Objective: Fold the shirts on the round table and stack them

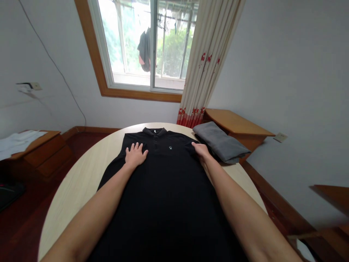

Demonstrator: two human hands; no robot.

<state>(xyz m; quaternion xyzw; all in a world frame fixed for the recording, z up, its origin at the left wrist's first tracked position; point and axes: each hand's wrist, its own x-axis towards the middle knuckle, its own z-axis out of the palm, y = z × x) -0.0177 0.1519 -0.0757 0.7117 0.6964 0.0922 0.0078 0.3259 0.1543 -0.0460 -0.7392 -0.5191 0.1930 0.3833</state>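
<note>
A black polo shirt [166,182] lies spread face up on the round table, its collar at the far end and a small light logo on the chest. My left hand [135,154] rests flat on the shirt's left chest with its fingers spread. At the shirt's right sleeve, my right hand [200,150] is closed on the fabric, thumb on top and the other fingers hidden beneath. Just beyond that hand sits a folded grey cloth [219,142], partly over some dark fabric.
The round pale table [73,185] fills the middle. A wooden cabinet [237,123] stands behind it at right, beside a curtain [209,62] and a window. At left, white cloth [20,142] lies on a low wooden desk [43,156].
</note>
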